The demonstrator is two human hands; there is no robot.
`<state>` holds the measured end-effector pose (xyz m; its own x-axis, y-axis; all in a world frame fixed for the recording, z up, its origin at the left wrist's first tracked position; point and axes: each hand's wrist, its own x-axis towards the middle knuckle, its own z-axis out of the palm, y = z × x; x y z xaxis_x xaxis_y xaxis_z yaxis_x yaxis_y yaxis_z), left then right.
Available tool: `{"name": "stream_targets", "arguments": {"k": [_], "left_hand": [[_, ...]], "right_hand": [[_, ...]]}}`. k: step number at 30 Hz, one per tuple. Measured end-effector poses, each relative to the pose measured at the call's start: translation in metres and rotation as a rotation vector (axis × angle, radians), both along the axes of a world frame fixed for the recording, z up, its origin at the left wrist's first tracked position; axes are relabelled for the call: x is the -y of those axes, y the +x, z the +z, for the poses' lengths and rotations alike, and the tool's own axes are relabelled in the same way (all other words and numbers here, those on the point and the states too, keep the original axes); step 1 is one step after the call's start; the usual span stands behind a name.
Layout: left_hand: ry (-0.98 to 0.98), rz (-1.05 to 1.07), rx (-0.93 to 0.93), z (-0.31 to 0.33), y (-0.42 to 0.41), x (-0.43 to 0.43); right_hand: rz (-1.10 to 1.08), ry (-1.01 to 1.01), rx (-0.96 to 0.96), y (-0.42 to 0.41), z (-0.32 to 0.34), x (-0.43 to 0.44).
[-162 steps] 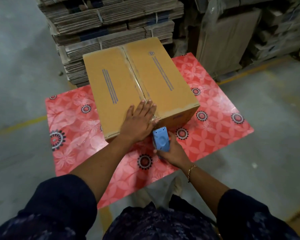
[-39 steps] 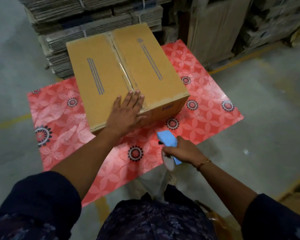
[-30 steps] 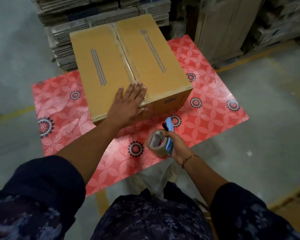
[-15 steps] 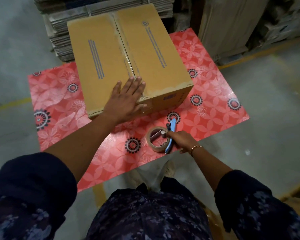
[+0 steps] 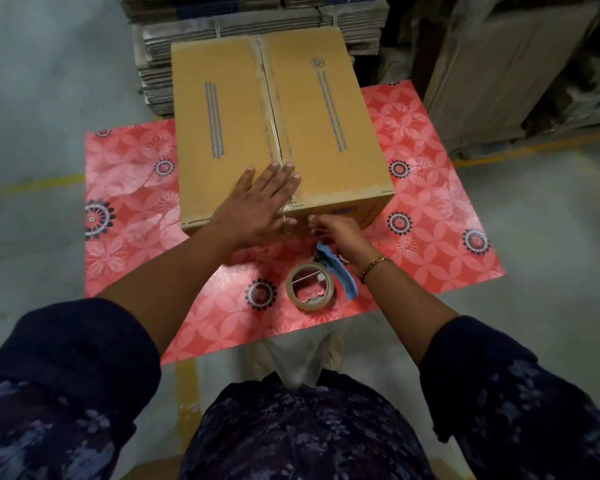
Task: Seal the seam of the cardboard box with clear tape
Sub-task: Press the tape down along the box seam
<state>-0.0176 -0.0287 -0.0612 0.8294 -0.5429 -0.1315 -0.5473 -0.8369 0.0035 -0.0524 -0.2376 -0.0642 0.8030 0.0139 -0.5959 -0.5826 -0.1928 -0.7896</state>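
A closed brown cardboard box (image 5: 329,109) stands on a red flowered mat (image 5: 125,188). Clear tape runs along its centre seam (image 5: 272,109) and over the near edge. My left hand (image 5: 257,202) lies flat on the box top at the near end of the seam, fingers spread. My right hand (image 5: 340,233) is at the box's near side face, fingertips touching the tape end there, holding nothing. The blue tape dispenser (image 5: 317,284) with its roll of clear tape lies on the mat just below my right wrist.
Bundles of flat cardboard (image 5: 257,26) are stacked right behind the box. Large wrapped cartons (image 5: 506,71) stand at the back right. Grey concrete floor with a yellow line (image 5: 25,187) surrounds the mat. My feet (image 5: 295,358) are at the mat's near edge.
My right hand set the tape dispenser down on the mat, let go of it, and moved up to the box's near side. My left hand stayed flat on the box top.
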Motion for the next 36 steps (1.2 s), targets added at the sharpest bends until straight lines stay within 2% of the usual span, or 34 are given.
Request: {"name": "stream_targets", "arguments": {"k": [3, 9, 13, 15, 18, 20, 23, 24, 27, 29, 33, 36], "left_hand": [[0.013, 0.022, 0.008, 0.001, -0.001, 0.001], [-0.025, 0.192, 0.062, 0.004, -0.016, 0.007], [-0.070, 0.384, 0.162, 0.002, -0.032, 0.010], [-0.197, 0.551, 0.177, 0.001, -0.045, 0.012], [-0.584, 0.729, 0.239, -0.002, -0.072, 0.021], [-0.793, 0.844, 0.120, -0.001, -0.082, 0.033], [-0.828, 1.041, -0.196, -0.006, -0.076, 0.046], [-0.898, 1.091, -0.278, -0.006, -0.074, 0.048], [-1.278, 1.178, -0.409, -0.012, -0.068, 0.050], [-1.443, 1.200, -0.459, -0.019, -0.069, 0.047], [-1.366, 1.180, -0.439, -0.025, -0.075, 0.044], [-1.420, 1.212, -0.549, -0.017, -0.079, 0.048]], "right_hand": [[-0.037, 0.104, -0.063, 0.006, -0.006, -0.003], [-0.092, 0.218, -0.016, 0.005, -0.015, -0.007], [-0.041, 0.157, 0.062, 0.004, -0.016, -0.005], [-0.010, 0.112, 0.104, 0.003, -0.016, -0.003], [0.010, 0.082, 0.142, 0.000, -0.017, -0.002], [0.003, 0.079, 0.162, -0.003, -0.016, -0.002], [-0.012, 0.078, 0.187, -0.005, -0.019, -0.004], [-0.011, 0.073, 0.193, -0.006, -0.019, -0.004], [-0.007, 0.047, 0.213, -0.007, -0.020, -0.003], [0.000, 0.023, 0.221, -0.006, -0.019, -0.003], [0.026, -0.034, 0.252, -0.004, -0.020, -0.003], [0.041, -0.033, 0.270, -0.004, -0.021, -0.002]]}}
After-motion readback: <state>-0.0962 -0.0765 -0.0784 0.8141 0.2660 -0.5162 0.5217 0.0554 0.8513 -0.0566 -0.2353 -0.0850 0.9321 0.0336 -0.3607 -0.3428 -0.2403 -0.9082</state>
